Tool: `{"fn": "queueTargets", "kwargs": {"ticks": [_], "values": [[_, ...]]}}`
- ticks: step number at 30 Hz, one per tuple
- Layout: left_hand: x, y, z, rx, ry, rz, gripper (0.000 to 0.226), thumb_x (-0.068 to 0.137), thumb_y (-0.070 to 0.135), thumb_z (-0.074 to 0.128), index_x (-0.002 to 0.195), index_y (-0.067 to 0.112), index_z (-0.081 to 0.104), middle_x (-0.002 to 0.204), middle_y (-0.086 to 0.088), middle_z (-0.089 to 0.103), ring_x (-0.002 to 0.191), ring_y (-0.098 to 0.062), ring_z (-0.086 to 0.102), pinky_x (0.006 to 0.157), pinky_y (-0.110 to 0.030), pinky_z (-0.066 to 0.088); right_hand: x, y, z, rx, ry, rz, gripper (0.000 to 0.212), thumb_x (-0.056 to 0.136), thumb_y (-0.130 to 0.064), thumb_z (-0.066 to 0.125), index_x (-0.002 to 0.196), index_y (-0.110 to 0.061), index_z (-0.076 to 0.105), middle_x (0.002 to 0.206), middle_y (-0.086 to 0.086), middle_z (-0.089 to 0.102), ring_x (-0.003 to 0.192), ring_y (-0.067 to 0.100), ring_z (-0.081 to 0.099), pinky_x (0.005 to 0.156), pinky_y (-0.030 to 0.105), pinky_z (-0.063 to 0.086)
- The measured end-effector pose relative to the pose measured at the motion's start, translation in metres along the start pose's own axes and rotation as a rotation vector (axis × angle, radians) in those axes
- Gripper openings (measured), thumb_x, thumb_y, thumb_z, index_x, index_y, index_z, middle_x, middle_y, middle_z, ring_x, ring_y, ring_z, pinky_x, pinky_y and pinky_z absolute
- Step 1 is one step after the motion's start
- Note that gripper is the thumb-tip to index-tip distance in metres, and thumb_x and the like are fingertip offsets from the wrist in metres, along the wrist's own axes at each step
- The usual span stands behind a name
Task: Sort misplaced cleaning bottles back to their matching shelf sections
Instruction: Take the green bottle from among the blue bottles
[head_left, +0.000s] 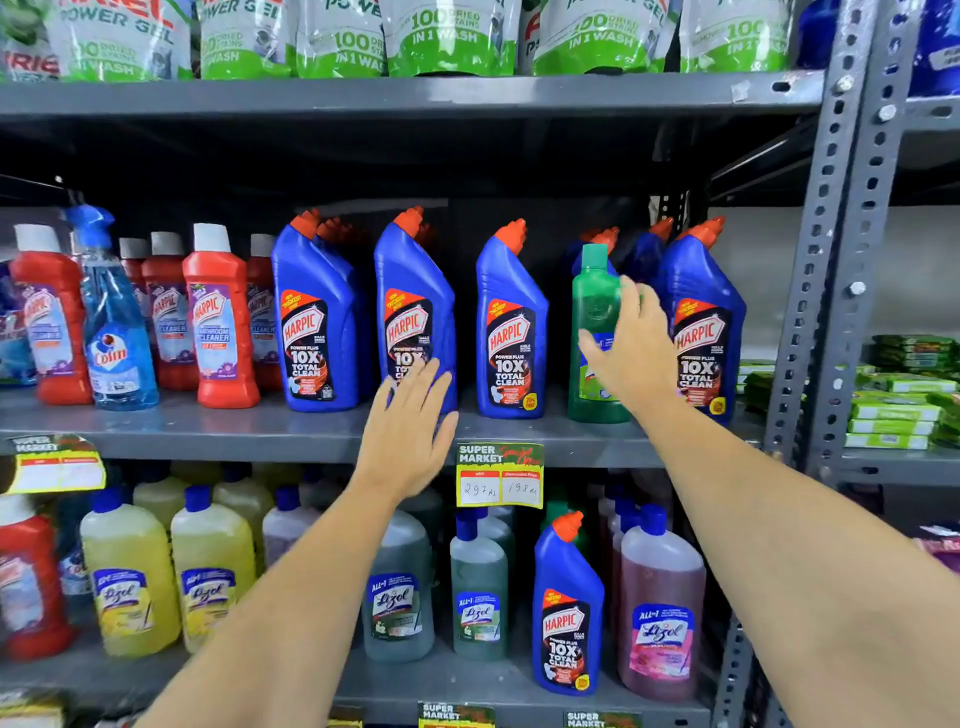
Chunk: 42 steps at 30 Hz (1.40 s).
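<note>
Sorting was barely begun: the right hand (631, 353), fingers spread wide, reached the green bottle (597, 332) misplaced among blue Harpic at centre right; left hand (408, 431) open, empty

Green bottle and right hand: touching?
Touching. Head view shows the right hand spread over the green bottle, fingertips and thumb lying on its front, though not closed around it.

1. You face a grey painted metal shelf (260, 431) with a matt finish and a perforated metal upright (831, 260).
2. The blue bottles (511, 332) are glossy opaque plastic with shiny printed labels.
3. The green bottle (592, 312) is smooth, translucent plastic.
4. The price tag (500, 475) is paper.
5. The pouches (447, 36) up top are glossy plastic film.
</note>
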<state>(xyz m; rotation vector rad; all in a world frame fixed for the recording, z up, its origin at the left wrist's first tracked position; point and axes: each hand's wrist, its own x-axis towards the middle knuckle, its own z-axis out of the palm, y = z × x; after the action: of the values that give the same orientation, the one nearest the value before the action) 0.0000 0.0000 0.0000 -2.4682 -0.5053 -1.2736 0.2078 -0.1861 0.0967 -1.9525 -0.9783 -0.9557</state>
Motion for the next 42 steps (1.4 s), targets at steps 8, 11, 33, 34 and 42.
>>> {"fn": "queueTargets", "kwargs": {"ticks": [8, 11, 33, 34, 42], "values": [[-0.018, 0.002, 0.007, -0.025, 0.002, -0.077, 0.046, 0.101, 0.039, 0.033, 0.097, 0.01, 0.069, 0.082, 0.001, 0.068, 0.075, -0.023, 0.062, 0.072, -0.039, 0.046, 0.001, 0.02, 0.027, 0.449, -0.181, 0.53, 0.132, 0.037, -0.08, 0.071, 0.144, -0.014, 0.031, 0.132, 0.012, 0.057, 0.111, 0.035, 0.063, 0.089, 0.053, 0.055], [-0.02, 0.002, 0.01, -0.009, 0.002, -0.071, 0.045, 0.101, 0.038, 0.033, 0.097, 0.01, 0.069, 0.083, 0.001, 0.068, 0.075, -0.023, 0.062, 0.07, -0.038, 0.045, 0.001, 0.026, 0.033, 0.456, -0.19, 0.529, 0.12, 0.035, -0.082, 0.07, 0.13, -0.012, 0.046, 0.121, 0.009, 0.062, 0.106, 0.033, 0.065, 0.086, 0.051, 0.057], [-0.101, 0.015, 0.033, -0.164, 0.111, -0.028, 0.052, 0.099, 0.03, 0.042, 0.144, 0.005, 0.044, 0.155, -0.018, 0.036, 0.147, -0.033, 0.025, 0.119, -0.054, 0.013, -0.109, -0.01, -0.032, 0.983, 0.11, 0.267, 0.061, 0.077, -0.008, 0.079, 0.124, -0.016, 0.042, 0.114, -0.006, 0.062, 0.102, -0.006, 0.063, 0.093, 0.016, 0.047], [-0.118, 0.015, 0.04, -0.17, 0.081, -0.026, 0.053, 0.099, 0.031, 0.042, 0.145, 0.007, 0.042, 0.157, -0.018, 0.033, 0.148, -0.033, 0.022, 0.119, -0.053, 0.013, -0.121, -0.012, -0.035, 1.001, 0.088, 0.273, 0.06, 0.075, -0.007, 0.08, 0.12, -0.019, 0.042, 0.111, -0.005, 0.062, 0.099, -0.006, 0.063, 0.091, 0.016, 0.048], [-0.246, 0.02, 0.097, -0.194, -0.431, -0.016, 0.055, 0.103, 0.034, 0.032, 0.152, 0.01, 0.037, 0.162, -0.01, 0.022, 0.149, -0.025, 0.02, 0.114, -0.048, 0.022, -0.251, -0.013, 0.02, 0.983, -0.259, 0.447, 0.064, 0.068, 0.009, 0.08, 0.106, -0.03, 0.048, 0.104, -0.005, 0.065, 0.09, -0.007, 0.065, 0.081, 0.01, 0.048]]}}
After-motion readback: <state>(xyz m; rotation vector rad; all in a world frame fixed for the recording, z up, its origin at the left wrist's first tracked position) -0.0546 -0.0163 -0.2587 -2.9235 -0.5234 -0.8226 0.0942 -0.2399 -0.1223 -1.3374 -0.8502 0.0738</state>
